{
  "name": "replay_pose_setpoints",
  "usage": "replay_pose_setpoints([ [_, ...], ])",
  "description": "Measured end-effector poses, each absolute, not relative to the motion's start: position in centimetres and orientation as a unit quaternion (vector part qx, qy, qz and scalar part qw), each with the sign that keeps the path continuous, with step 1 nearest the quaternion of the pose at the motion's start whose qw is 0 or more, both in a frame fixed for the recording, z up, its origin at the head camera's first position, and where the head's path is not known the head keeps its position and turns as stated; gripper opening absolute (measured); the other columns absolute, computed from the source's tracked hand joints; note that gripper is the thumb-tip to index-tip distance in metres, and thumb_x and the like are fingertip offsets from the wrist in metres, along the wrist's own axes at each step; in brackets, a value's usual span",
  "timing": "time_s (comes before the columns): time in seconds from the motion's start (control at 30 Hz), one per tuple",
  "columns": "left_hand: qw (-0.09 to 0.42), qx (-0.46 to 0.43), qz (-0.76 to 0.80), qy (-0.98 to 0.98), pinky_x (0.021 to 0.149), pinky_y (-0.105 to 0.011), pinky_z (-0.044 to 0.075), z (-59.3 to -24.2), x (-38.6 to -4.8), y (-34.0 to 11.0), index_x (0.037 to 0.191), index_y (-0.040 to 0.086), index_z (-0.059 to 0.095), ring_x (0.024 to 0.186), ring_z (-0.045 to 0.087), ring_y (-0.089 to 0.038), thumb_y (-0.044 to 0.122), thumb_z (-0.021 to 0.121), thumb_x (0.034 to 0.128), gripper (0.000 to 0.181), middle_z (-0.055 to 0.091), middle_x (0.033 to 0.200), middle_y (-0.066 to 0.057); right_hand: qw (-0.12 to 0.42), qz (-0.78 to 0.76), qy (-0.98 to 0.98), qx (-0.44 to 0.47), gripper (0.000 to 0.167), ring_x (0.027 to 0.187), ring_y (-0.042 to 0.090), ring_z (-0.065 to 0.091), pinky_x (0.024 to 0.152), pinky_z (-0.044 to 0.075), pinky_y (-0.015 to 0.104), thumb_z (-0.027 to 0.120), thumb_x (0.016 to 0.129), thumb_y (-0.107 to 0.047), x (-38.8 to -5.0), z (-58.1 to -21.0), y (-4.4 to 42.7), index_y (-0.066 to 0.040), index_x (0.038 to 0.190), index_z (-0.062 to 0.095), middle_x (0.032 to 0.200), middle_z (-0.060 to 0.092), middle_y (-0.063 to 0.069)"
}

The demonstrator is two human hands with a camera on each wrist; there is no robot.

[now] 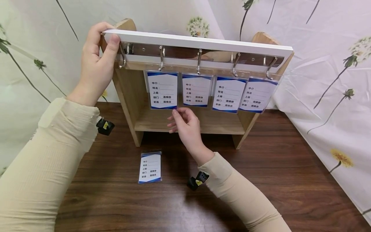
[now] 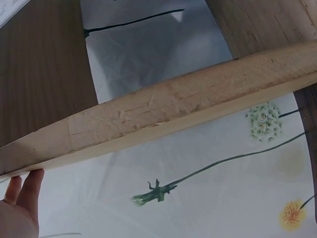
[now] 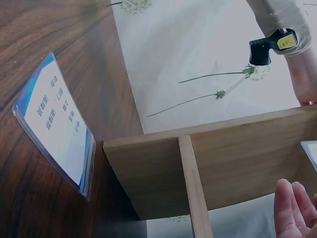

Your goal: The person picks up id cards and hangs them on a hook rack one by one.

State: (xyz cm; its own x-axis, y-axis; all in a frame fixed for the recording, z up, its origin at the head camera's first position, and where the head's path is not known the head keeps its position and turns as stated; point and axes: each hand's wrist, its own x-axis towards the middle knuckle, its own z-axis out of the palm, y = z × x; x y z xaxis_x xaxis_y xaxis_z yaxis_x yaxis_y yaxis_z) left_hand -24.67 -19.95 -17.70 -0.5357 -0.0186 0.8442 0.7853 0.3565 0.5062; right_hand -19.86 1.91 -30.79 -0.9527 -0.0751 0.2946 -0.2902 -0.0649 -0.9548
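My left hand (image 1: 97, 66) grips the top left corner of a wooden hook rack (image 1: 200, 40), thumb on the white front board and fingers behind it. Four-cornered ID badges with blue edges hang from the metal hooks; the leftmost hook (image 1: 123, 56) bears none. Just under the leftmost hanging badge (image 1: 163, 91) is my right hand (image 1: 188, 129), its fingers loosely bent and holding nothing. Whether the thumb tip touches that badge's lower edge I cannot tell. Another ID badge (image 1: 150, 168) lies face up on the table, also visible in the right wrist view.
The rack's side panel (image 3: 252, 161) and lower shelf (image 1: 214, 124) are bare wood. It stands on a dark wooden table (image 1: 116, 199). Behind hangs a white cloth (image 1: 327, 83) printed with dandelions. Small black wrist cameras (image 1: 198, 180) jut from the sleeves.
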Motion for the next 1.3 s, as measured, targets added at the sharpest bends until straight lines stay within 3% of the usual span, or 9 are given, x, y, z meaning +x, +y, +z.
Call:
replay_pose_setpoints([
  [0.17,0.404,-0.275,-0.490,-0.722,0.080,-0.020,0.036,-17.7,-24.9,-20.2,0.124,-0.001,0.053,0.092,0.050,-0.007,0.018,0.048,0.1037,0.029,0.052,0.104,0.022,0.067,0.718,-0.678,0.142,0.021,0.069,0.017,0.067,0.061,0.059,0.031,0.055,0.101,-0.012,-19.6,-31.2,1.7,0.005,0.114,0.058,0.098,0.067,0.027],
  [0.3,0.396,-0.248,-0.508,-0.724,0.080,-0.020,0.035,-17.6,-24.6,-19.9,0.120,0.010,0.060,0.091,0.050,-0.007,0.018,0.049,0.1033,0.021,0.053,0.102,0.019,0.059,0.711,-0.685,0.148,0.020,0.072,0.024,0.068,0.062,0.059,0.033,0.058,0.100,-0.012,-19.4,-31.8,1.7,0.004,0.111,0.060,0.097,0.067,0.025],
  [0.47,0.383,-0.225,-0.523,-0.727,0.080,-0.020,0.035,-17.6,-24.5,-19.7,0.119,0.020,0.060,0.090,0.049,-0.007,0.019,0.050,0.1031,0.019,0.053,0.102,0.016,0.035,0.712,-0.688,0.139,0.021,0.070,0.013,0.066,0.063,0.059,0.032,0.060,0.098,-0.012,-19.1,-32.5,1.4,0.004,0.112,0.062,0.098,0.067,0.027],
  [0.73,0.397,-0.253,-0.507,-0.722,0.081,-0.020,0.035,-17.6,-24.6,-19.8,0.120,0.011,0.060,0.091,0.050,-0.008,0.018,0.049,0.1033,0.021,0.053,0.103,0.019,-0.008,0.713,-0.690,0.125,0.023,0.071,0.011,0.065,0.063,0.058,0.028,0.062,0.097,-0.012,-18.7,-34.0,1.1,0.004,0.114,0.062,0.101,0.068,0.026],
  [0.87,0.396,-0.250,-0.507,-0.724,0.083,-0.021,0.035,-17.6,-24.5,-19.8,0.120,0.014,0.060,0.094,0.050,-0.008,0.018,0.049,0.1034,0.020,0.053,0.104,0.018,-0.034,0.708,-0.696,0.117,0.027,0.073,0.011,0.064,0.062,0.057,0.027,0.064,0.096,-0.015,-18.6,-35.0,0.9,0.002,0.117,0.062,0.104,0.068,0.026],
  [1.0,0.394,-0.245,-0.504,-0.728,0.085,-0.021,0.035,-17.5,-24.4,-19.7,0.120,0.015,0.060,0.096,0.050,-0.007,0.018,0.048,0.1036,0.020,0.053,0.105,0.019,-0.060,0.696,-0.707,0.108,0.033,0.073,0.015,0.066,0.061,0.057,0.029,0.067,0.094,-0.021,-18.6,-36.3,0.8,0.000,0.120,0.062,0.102,0.070,0.023],
  [1.2,0.401,-0.262,-0.491,-0.727,0.083,-0.020,0.036,-17.6,-24.7,-19.9,0.121,0.006,0.058,0.094,0.051,-0.007,0.018,0.048,0.1037,0.024,0.052,0.104,0.021,-0.088,0.670,-0.730,0.105,0.042,0.085,0.038,0.069,0.061,0.058,0.031,0.070,0.092,-0.025,-18.6,-38.1,0.5,0.000,0.124,0.060,0.100,0.070,0.019],
  [1.3,0.404,-0.272,-0.484,-0.727,0.083,-0.020,0.036,-17.7,-24.8,-20.1,0.123,0.002,0.056,0.094,0.051,-0.007,0.018,0.048,0.1039,0.026,0.052,0.105,0.022,-0.104,0.652,-0.744,0.102,0.047,0.085,0.038,0.069,0.060,0.058,0.031,0.072,0.091,-0.026,-18.8,-38.9,0.4,0.001,0.127,0.058,0.099,0.070,0.016],
])
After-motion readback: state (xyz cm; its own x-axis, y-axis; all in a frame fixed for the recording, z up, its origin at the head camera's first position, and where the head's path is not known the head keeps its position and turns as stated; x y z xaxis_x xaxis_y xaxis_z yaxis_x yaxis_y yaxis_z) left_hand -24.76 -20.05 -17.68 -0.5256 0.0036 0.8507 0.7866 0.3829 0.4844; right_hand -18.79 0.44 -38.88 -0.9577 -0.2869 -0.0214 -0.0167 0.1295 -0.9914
